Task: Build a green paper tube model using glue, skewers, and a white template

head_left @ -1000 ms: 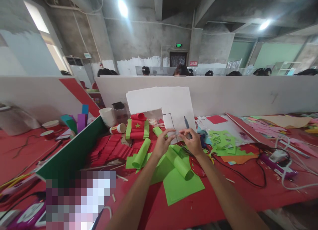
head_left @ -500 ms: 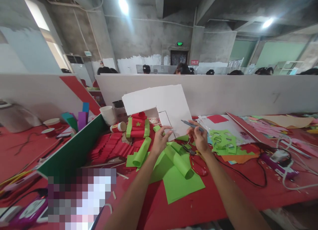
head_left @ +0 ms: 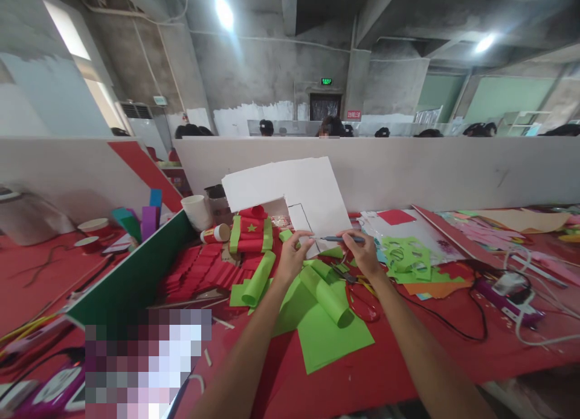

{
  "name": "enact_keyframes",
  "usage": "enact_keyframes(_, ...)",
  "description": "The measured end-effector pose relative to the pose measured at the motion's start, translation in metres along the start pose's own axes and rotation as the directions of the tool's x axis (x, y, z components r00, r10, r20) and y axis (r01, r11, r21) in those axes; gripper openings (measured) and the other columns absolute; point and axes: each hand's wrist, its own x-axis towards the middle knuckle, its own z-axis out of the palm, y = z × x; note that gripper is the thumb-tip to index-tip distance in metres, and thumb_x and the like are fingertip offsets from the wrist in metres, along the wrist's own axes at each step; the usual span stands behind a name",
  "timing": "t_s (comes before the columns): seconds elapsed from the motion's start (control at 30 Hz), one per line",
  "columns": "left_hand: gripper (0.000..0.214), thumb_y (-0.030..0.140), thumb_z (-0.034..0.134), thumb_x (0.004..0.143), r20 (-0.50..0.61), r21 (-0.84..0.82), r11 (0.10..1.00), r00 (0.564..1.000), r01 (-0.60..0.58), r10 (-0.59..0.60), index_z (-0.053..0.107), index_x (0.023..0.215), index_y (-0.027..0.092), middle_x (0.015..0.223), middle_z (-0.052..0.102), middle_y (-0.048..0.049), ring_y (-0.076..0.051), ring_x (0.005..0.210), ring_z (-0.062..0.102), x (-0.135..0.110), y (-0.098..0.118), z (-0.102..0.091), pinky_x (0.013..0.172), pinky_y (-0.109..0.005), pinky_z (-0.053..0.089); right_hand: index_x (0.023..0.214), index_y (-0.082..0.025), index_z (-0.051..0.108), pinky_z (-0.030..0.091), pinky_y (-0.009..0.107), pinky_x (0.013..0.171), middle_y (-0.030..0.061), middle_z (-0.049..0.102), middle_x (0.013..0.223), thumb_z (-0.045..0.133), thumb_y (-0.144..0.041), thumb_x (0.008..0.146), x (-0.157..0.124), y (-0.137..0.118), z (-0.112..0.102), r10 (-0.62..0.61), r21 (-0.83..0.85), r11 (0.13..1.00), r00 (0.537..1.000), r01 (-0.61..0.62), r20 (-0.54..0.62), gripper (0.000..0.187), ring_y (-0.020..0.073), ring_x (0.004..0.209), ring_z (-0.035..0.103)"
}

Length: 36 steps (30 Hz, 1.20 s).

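Note:
A white cardboard sheet (head_left: 312, 180) stands tilted up in front of me, with a notch in its lower left and dark pen lines drawn near its lower edge. My left hand (head_left: 293, 253) pinches the sheet's lower edge, thumb and fingers close together. My right hand (head_left: 362, 250) grips a grey pen (head_left: 347, 239), held almost level. Its tip points left, close to my left fingertips; whether it touches them or the sheet I cannot tell. Below both hands lie green paper sheets (head_left: 335, 343) and a rolled green paper (head_left: 326, 298). Red-handled scissors (head_left: 362, 303) lie beside them.
Folded red paper (head_left: 199, 265) and a red-green piece with a star (head_left: 251, 229) lie left. A green board (head_left: 136, 265) stands upright there, near a white cup (head_left: 196, 211). Cut green paper (head_left: 405, 259) and a purple power strip (head_left: 510, 301) lie right. A white partition (head_left: 408, 171) closes the back.
My right hand has shifted slightly left and turned the pen level, bringing its tip down to my left fingertips. The left hand and the cardboard have barely moved.

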Motion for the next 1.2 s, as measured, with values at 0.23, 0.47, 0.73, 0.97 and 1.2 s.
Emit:
enact_keyframes(0.23, 0.037, 0.046, 0.072, 0.076, 0.002, -0.007, 1.000, 1.000, 0.002, -0.002, 0.069, 0.098, 0.016, 0.061, 0.055, 0.0017, -0.010, 0.048, 0.048, 0.001, -0.003, 0.000, 0.043, -0.022, 0.040, 0.088, -0.020, 0.072, 0.048, 0.025, 0.049, 0.0004, 0.067, 0.065, 0.064, -0.042, 0.085, 0.000, 0.001, 0.000, 0.014, -0.071, 0.997, 0.999, -0.010, 0.049, 0.024, 0.0141, 0.052, 0.058)
enact_keyframes(0.47, 0.035, 0.044, 0.071, 0.078, 0.015, 0.000, 1.000, 1.000, -0.013, 0.013, 0.071, 0.099, 0.016, 0.070, 0.064, -0.0024, -0.011, 0.051, 0.052, -0.001, 0.003, 0.000, 0.044, -0.022, 0.041, 0.092, -0.020, 0.072, 0.053, 0.028, 0.064, 0.0026, 0.074, 0.080, 0.064, -0.040, 0.085, -0.001, 0.002, 0.000, 0.027, -0.188, 0.982, 0.986, 0.004, 0.166, 0.022, 0.0193, 0.072, 0.069)
enact_keyframes(0.73, 0.028, 0.040, 0.068, 0.081, 0.107, 0.107, 0.993, 0.993, -0.053, 0.042, 0.073, 0.097, 0.018, 0.089, 0.070, -0.0066, -0.012, 0.055, 0.055, -0.003, 0.006, 0.003, 0.045, -0.023, 0.046, 0.103, -0.024, 0.069, 0.049, 0.029, 0.075, 0.0019, 0.073, 0.089, 0.062, -0.037, 0.088, -0.006, 0.002, 0.007, -0.076, -0.447, 0.873, 0.959, 0.197, 0.274, 0.021, 0.0188, 0.082, 0.068)
enact_keyframes(0.97, 0.032, 0.041, 0.066, 0.084, 0.201, 0.101, 0.995, 0.979, -0.002, -0.018, 0.071, 0.102, 0.015, 0.102, 0.070, -0.0095, -0.018, 0.074, 0.067, -0.005, 0.004, 0.004, 0.060, -0.031, 0.061, 0.097, -0.022, 0.063, 0.046, 0.026, 0.071, 0.0020, 0.071, 0.081, 0.060, -0.039, 0.089, -0.008, 0.004, 0.009, -0.079, -0.566, 0.787, 0.949, 0.247, 0.305, 0.019, 0.0183, 0.076, 0.067)
enact_keyframes(1.2, 0.067, 0.036, 0.065, 0.085, 0.078, 0.064, 0.993, 0.993, -0.096, 0.091, 0.039, 0.147, 0.026, 0.133, 0.060, -0.0109, -0.022, 0.101, 0.066, -0.005, 0.004, 0.005, 0.077, -0.033, 0.061, 0.079, -0.021, 0.054, 0.041, 0.024, 0.060, -0.0022, 0.058, 0.065, 0.057, -0.038, 0.090, -0.007, -0.003, 0.008, -0.176, -0.454, 0.870, 0.982, 0.191, 0.075, 0.021, 0.0131, 0.059, 0.054)
